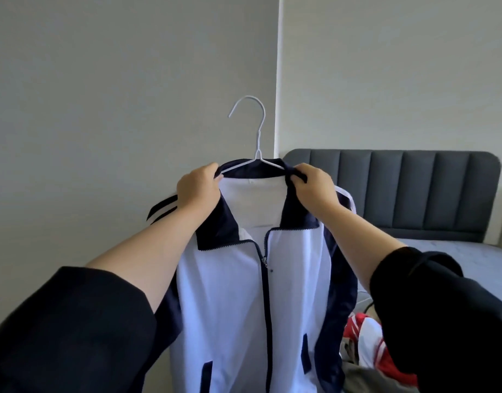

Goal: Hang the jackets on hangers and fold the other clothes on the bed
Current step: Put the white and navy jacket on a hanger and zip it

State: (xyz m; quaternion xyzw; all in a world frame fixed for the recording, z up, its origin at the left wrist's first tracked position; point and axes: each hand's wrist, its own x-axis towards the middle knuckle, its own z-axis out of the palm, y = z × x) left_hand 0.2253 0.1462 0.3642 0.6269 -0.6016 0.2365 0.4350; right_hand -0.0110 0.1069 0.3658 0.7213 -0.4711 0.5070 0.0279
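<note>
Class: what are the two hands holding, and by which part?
The white and navy jacket, on a white hanger. The left hand grips one side of its navy collar, the right hand the other.

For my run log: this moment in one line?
left hand: grips collar | right hand: grips collar | jacket: on hanger, held up

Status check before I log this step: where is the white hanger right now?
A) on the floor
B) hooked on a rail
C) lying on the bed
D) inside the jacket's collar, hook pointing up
D: the hanger has its arms under the navy collar of the jacket, hook free in the air, with the left hand and right hand gripping the collar.
</note>
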